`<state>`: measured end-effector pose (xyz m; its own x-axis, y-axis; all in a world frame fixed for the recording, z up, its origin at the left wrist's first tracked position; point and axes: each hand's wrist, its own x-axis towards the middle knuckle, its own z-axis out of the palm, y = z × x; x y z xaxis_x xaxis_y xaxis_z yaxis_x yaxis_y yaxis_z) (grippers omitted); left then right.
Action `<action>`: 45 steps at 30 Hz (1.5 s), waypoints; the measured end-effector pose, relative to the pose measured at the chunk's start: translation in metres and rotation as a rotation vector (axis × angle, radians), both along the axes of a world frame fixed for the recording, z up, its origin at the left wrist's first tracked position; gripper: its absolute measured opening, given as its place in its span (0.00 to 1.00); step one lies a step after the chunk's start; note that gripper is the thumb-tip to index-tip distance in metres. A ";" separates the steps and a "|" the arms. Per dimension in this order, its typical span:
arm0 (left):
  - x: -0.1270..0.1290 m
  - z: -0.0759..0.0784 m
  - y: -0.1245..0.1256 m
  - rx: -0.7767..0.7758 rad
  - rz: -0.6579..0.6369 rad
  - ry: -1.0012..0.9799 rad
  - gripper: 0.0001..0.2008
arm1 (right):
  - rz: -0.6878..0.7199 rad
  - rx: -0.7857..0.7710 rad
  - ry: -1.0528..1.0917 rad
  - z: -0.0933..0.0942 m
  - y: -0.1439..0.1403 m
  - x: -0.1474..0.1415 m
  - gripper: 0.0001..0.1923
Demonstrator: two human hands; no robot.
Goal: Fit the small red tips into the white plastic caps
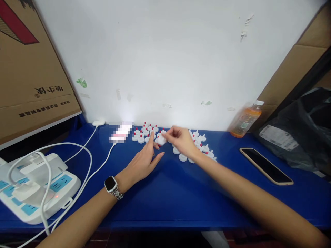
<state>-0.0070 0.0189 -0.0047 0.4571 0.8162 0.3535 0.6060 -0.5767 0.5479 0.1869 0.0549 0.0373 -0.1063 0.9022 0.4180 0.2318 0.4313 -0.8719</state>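
Meeting at the frame's centre, your hands flank a white cap, its outline partly hidden.
Your right hand draws thumb and fingertips narrow at its upper edge; whether they grip it, I cannot tell. Your left hand parts thumb from forefinger, its inner fingers obscured, their hold unclear. Your right wrist covers some nozzled caps; pixelation masks an object left of centre.

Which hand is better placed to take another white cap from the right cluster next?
Probably the right hand: it is right beside that cluster of white caps, while the left hand is farther off, near the left cluster. The right hand's fingers look busy, though, apparently pinching a cap.
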 end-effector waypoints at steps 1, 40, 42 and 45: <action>-0.001 -0.001 0.002 -0.005 0.010 0.016 0.33 | -0.091 0.083 -0.113 0.007 0.017 0.003 0.11; -0.002 0.003 -0.001 -0.106 -0.088 0.132 0.13 | -0.129 0.030 -0.792 -0.009 0.126 -0.009 0.10; -0.002 0.004 -0.001 -0.126 -0.081 0.133 0.13 | -0.158 0.046 -0.751 -0.003 0.118 0.004 0.14; 0.000 0.004 -0.002 -0.138 -0.059 0.147 0.14 | -0.239 0.054 -0.716 0.005 0.106 0.041 0.16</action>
<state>-0.0074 0.0171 -0.0002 0.5437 0.8228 0.1658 0.6529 -0.5387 0.5325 0.2276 0.1608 0.0422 -0.1729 0.9151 0.3644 0.8263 0.3361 -0.4520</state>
